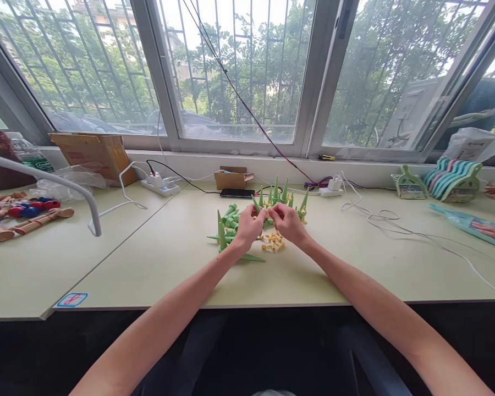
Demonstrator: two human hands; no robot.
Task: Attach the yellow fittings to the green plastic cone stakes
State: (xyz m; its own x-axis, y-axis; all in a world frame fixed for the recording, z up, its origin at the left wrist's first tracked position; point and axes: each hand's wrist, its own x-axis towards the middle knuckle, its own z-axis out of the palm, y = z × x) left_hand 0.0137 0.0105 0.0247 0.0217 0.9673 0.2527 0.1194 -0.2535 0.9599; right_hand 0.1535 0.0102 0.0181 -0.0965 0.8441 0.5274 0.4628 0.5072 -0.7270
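Left grip point(249, 224) pinching green cone point(256, 205) — right grip point(287, 221) pinched, contents unclear — yellow pegs point(273, 241) near.

pinches a tilted green spike point(256, 205) in the left hand point(249, 224), above the bench point(181, 269). has the right hand point(289, 221) just beside it, with fingers drawn together; cannot make out its grip clearly. shows more green spikes point(275, 190) standing behind, a green pile point(231, 217) by the left hand, and small yellow pegs point(274, 242) scattered just below. includes a black phone point(242, 193) and an open cardboard box point(233, 179) farther back. on the right, shows another person's hand point(491, 232) on a blue-green plastic bag point(456, 218), near pastel plastic pieces point(454, 179).
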